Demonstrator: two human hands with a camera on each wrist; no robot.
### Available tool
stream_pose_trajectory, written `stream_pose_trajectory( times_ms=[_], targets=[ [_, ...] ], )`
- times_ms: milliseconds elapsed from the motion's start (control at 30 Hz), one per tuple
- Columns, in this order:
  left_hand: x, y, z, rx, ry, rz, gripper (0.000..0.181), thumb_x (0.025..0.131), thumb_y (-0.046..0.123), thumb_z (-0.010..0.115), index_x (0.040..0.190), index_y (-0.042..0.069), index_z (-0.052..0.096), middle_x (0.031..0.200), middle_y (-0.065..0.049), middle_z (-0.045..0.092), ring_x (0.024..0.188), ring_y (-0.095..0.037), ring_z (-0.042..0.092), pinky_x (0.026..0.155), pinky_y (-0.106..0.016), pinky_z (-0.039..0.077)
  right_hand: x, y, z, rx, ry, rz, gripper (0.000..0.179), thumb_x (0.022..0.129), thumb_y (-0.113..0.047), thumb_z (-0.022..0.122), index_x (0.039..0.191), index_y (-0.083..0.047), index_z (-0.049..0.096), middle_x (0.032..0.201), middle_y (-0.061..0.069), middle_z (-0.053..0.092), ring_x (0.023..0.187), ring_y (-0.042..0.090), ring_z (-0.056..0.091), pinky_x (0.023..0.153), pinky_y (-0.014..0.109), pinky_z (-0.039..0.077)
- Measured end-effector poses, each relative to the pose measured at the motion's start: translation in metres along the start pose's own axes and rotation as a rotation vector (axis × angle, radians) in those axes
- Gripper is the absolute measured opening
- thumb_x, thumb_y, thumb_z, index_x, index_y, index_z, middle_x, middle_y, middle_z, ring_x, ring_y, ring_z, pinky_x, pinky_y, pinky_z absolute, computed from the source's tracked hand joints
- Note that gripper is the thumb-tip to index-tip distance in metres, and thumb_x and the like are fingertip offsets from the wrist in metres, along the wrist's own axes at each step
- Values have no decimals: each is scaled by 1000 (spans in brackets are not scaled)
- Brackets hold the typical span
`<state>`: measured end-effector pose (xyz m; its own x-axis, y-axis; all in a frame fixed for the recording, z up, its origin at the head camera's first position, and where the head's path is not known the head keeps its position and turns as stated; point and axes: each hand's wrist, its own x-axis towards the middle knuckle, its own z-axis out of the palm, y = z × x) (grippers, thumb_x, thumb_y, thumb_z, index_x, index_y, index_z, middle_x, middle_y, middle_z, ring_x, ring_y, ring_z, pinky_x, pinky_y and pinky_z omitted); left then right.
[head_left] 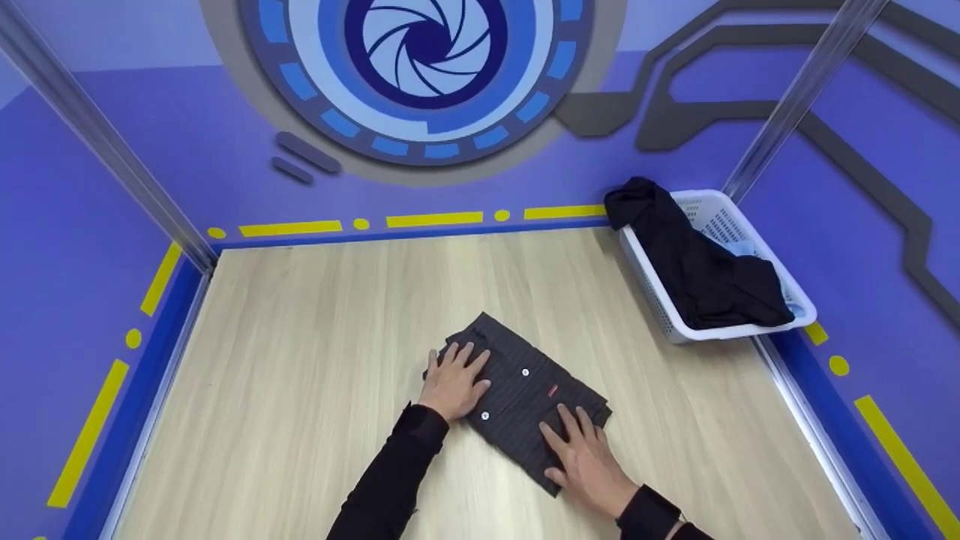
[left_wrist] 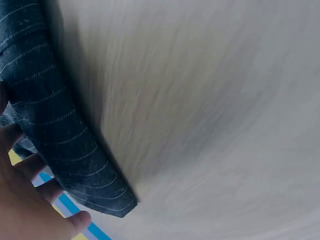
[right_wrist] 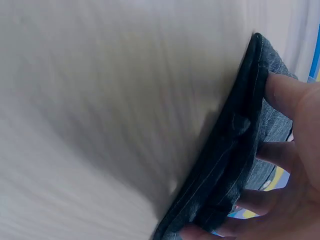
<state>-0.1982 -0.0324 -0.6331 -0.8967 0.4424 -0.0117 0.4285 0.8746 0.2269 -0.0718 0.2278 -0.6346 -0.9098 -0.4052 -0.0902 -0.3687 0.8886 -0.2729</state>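
Note:
A dark grey, thinly striped button-up shirt lies folded into a flat rectangle, set at a slant on the wooden table. Two white buttons and a small red tag show on its upper face. My left hand rests with spread fingers on its left end. On the lower right part my right hand lies, fingers spread and touching the cloth. In the left wrist view, a folded edge of the shirt runs beside the fingers. Stacked layers at the shirt's edge appear under the right fingers in the right wrist view.
A white plastic basket stands at the back right corner, with black clothing heaped in it and hanging over its rim. Some light blue cloth shows beneath. Blue-purple walls enclose the wooden table at the back and sides.

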Motion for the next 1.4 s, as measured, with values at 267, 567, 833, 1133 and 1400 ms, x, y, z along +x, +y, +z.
stream_pose_trajectory(
  times_ms=[267,567,833,1133,1400],
  targets=[
    [-17,-3,11,66,86,-54,55,104,48,54,153,25,52,151,-15,54,134,-43,51,111,-72,32,7,11,-4,11,24,-19,69,87,-26,80,147,-3,55,158,34,32,142,64,27,105,77,35],
    [-48,-2,20,111,180,-112,57,102,51,56,153,25,53,138,-16,58,122,-42,55,109,-70,34,15,26,-9,28,21,-2,72,80,-16,73,149,-9,54,162,26,33,150,56,22,108,77,30],
    [-61,0,22,51,260,-112,41,100,34,65,137,16,68,120,-15,63,107,-39,64,107,-70,38,24,38,-14,54,29,-5,73,78,-11,76,149,-9,54,162,24,36,150,54,24,109,78,28],
    [-50,-9,11,-27,146,-189,53,85,42,81,130,17,67,148,-18,52,141,-46,42,113,-77,22,27,43,-16,74,30,-47,74,76,-9,78,147,-7,56,160,25,38,148,56,27,106,79,31],
    [-32,-16,-4,-127,17,-202,56,73,42,91,117,17,67,161,-20,37,153,-50,19,117,-76,14,32,50,-24,99,25,-21,76,77,-6,81,148,-6,54,160,25,37,147,56,28,106,78,32]
  ],
)
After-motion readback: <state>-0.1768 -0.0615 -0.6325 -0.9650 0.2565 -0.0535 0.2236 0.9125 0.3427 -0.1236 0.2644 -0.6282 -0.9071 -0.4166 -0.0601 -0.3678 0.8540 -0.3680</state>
